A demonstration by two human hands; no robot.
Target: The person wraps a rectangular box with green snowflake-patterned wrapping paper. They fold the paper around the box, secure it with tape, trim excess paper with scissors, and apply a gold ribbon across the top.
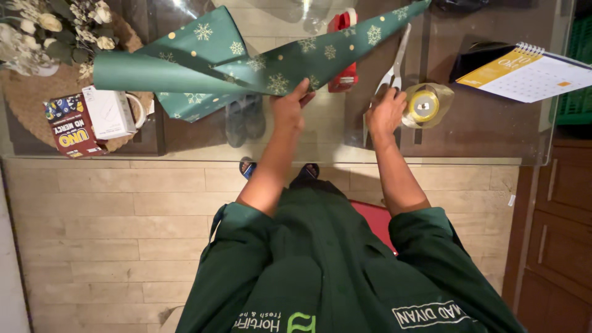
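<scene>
A sheet of green wrapping paper (203,68) with white and gold snowflakes lies curled and partly rolled over a glass table (481,132). My left hand (288,108) pinches the paper's near edge, thumb on top. My right hand (385,111) grips the handles of a pair of scissors (399,58), whose blades point away and sit at the paper's long right strip. Both forearms reach out from dark green sleeves.
A roll of clear tape (424,105) lies just right of my right hand. A red tape dispenser (344,49) stands behind the paper. At left are a card-game box (69,131), a white box (110,111) and flowers (55,28); a spiral calendar (530,71) is at right.
</scene>
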